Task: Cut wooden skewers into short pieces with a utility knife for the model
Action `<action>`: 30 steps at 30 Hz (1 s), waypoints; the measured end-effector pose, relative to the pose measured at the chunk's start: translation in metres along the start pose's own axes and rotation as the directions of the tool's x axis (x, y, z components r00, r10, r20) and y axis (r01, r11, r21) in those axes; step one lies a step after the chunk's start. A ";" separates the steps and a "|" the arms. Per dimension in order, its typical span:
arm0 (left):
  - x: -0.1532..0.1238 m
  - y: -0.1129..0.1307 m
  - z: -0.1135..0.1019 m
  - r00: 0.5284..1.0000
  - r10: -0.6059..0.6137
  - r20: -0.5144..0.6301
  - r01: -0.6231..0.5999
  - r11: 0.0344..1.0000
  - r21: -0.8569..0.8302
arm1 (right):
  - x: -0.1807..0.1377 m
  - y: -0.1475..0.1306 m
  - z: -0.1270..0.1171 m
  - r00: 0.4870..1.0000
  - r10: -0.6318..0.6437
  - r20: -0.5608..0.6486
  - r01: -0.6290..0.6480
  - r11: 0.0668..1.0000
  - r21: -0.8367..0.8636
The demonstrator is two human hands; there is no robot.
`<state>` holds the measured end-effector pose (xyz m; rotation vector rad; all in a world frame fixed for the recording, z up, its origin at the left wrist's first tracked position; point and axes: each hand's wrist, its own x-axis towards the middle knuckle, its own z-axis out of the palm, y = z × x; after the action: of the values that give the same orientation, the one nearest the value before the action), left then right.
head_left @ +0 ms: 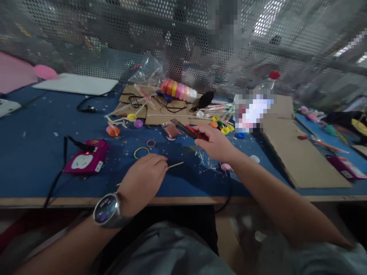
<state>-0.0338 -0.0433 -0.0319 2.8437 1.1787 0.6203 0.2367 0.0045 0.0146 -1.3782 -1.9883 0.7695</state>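
Observation:
My left hand is closed around a thin wooden stick, whose tip pokes out to the right past the fingers. In my right hand is a red utility knife, its dark end pointing to the upper left. The knife is held above the blue table, apart from the stick. Near the knife's end lies a small clear packet with reddish-brown contents. A yellow rubber band and an orange rubber band rest just beyond my left hand.
A magenta power box with a plugged cable sits at left. Cardboard sheets lie at right. Behind are stacked colourful tubs, a bundle of straws, bottle caps and a red-capped bottle. Scraps litter the table.

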 end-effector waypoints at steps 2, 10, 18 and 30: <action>0.002 -0.001 -0.002 0.999 0.026 0.034 -0.027 0.999 0.018 | 0.004 0.006 0.002 0.999 0.047 0.019 -0.049 0.987 0.151; 0.012 -0.007 -0.010 0.981 0.129 0.142 -0.136 0.990 0.043 | -0.011 0.010 0.013 0.988 0.148 0.030 -0.143 0.853 0.502; 0.050 -0.018 -0.038 0.977 0.204 0.066 -0.209 0.973 0.094 | -0.016 0.006 0.016 0.969 0.204 0.137 -0.245 0.759 0.603; 0.057 -0.015 -0.037 0.869 0.004 0.495 0.328 0.743 -0.583 | -0.024 0.001 0.019 0.949 0.237 0.206 -0.312 0.647 0.695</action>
<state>-0.0205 0.0003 0.0203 2.0788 0.8792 0.2286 0.2297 -0.0202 -0.0020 -1.1499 -1.2699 1.5874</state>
